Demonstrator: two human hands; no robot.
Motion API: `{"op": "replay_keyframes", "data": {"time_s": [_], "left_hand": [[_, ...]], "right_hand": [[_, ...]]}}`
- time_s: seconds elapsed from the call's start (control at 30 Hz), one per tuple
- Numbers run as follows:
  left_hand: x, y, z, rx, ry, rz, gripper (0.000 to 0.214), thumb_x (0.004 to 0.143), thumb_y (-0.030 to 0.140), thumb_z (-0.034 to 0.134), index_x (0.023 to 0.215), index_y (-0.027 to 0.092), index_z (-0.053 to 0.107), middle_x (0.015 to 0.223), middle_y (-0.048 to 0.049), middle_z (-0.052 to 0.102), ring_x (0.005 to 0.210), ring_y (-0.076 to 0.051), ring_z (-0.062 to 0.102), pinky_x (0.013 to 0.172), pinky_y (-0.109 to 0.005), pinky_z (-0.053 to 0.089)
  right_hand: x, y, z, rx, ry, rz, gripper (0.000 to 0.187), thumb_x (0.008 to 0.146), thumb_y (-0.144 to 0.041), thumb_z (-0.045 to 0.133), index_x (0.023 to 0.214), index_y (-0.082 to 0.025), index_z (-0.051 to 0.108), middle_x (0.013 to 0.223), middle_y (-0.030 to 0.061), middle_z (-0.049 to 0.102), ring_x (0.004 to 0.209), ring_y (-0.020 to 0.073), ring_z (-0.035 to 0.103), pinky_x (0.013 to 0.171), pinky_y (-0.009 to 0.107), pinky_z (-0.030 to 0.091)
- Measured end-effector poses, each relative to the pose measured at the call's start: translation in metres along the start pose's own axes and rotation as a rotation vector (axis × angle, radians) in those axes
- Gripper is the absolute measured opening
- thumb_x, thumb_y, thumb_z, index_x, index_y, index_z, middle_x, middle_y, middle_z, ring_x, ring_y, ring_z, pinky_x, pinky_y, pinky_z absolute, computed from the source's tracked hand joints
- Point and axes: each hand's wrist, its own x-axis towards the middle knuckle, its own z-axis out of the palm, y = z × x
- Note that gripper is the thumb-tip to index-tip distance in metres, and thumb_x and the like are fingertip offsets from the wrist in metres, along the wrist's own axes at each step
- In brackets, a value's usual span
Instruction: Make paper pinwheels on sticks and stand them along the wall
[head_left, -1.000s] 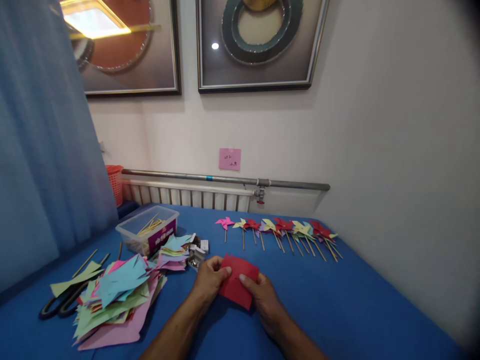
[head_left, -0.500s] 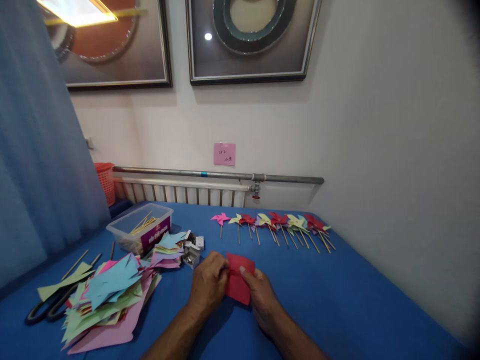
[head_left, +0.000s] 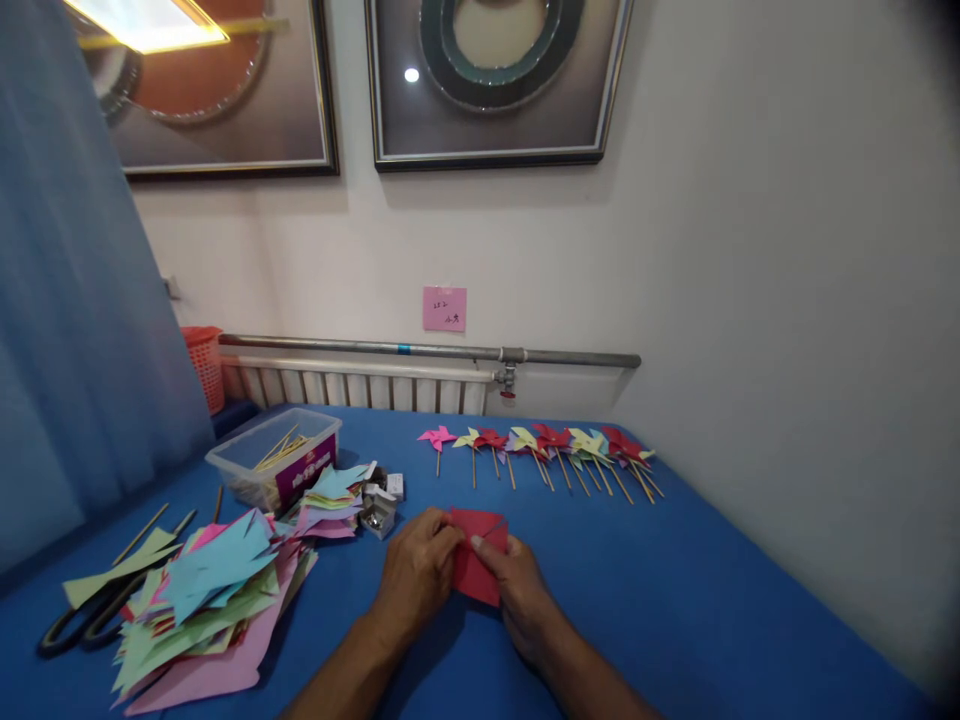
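Note:
Between my hands is a square of red paper (head_left: 478,582), held above the blue table, with a cut showing near its upper right corner. My left hand (head_left: 420,560) is closed at the paper's left side, its thumb and fingertips pinching near the middle. My right hand (head_left: 521,590) grips the right edge, thumb on top and fingers underneath. Just beyond the left hand stand small open boxes (head_left: 379,510) with shiny metal bits. Beside them lies a pile of cut coloured paper (head_left: 330,505). Whether the left fingertips also hold a small pin is hidden.
A larger stack of cut paper (head_left: 202,600) partly covers black-handled scissors (head_left: 97,622) at the left. Behind it sits a clear plastic box (head_left: 315,465) of wooden sticks. Several finished pinwheels (head_left: 551,437) lie in a row along the back of the blue table (head_left: 675,600).
My left fingers have shifted slightly right over the red paper, and my right thumb has moved a little left on it. The whole view has shifted slightly.

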Motion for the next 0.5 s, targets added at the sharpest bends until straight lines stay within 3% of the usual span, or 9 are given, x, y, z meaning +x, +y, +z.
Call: {"op": "replay_keyframes", "data": {"time_s": [0.13,0.3,0.4,0.5], "left_hand": [[-0.002,0.0,0.001,0.004,-0.023,0.021,0.032,0.093,0.011,0.042,0.09,0.019,0.073,0.093,-0.0106,0.068,0.086,-0.018,0.063,0.075,-0.028,0.046],[0.0,0.006,-0.01,-0.127,-0.059,-0.032,0.023,0.087,0.016,0.052,0.099,0.019,0.072,0.101,-0.0109,0.068,0.088,-0.02,0.062,0.08,-0.032,0.046],[0.005,0.005,-0.013,-0.27,-0.005,-0.22,0.021,0.087,0.025,0.054,0.096,0.018,0.072,0.094,-0.0093,0.069,0.084,-0.02,0.06,0.078,-0.031,0.044],[0.009,-0.001,-0.008,-0.52,-0.033,-0.532,0.022,0.082,0.036,0.059,0.075,0.018,0.07,0.07,-0.0035,0.064,0.066,-0.017,0.055,0.064,-0.027,0.039]], "right_hand": [[0.005,0.005,-0.004,-0.034,0.025,-0.015,0.05,0.057,-0.048,0.086,0.093,-0.017,0.073,0.079,0.006,0.078,0.069,0.0267,0.072,0.068,0.037,0.055],[0.002,-0.009,-0.004,-0.101,0.057,-0.057,0.037,0.058,-0.041,0.086,0.087,-0.02,0.075,0.08,0.0057,0.079,0.072,0.0287,0.073,0.073,0.041,0.056],[0.002,-0.016,-0.004,-0.112,0.057,-0.102,0.035,0.058,-0.039,0.085,0.084,-0.02,0.075,0.08,0.0052,0.079,0.074,0.0282,0.073,0.076,0.042,0.056],[0.003,-0.016,-0.004,-0.15,0.053,-0.136,0.036,0.057,-0.042,0.085,0.085,-0.02,0.075,0.08,0.0059,0.079,0.074,0.0289,0.073,0.074,0.043,0.056]]}}
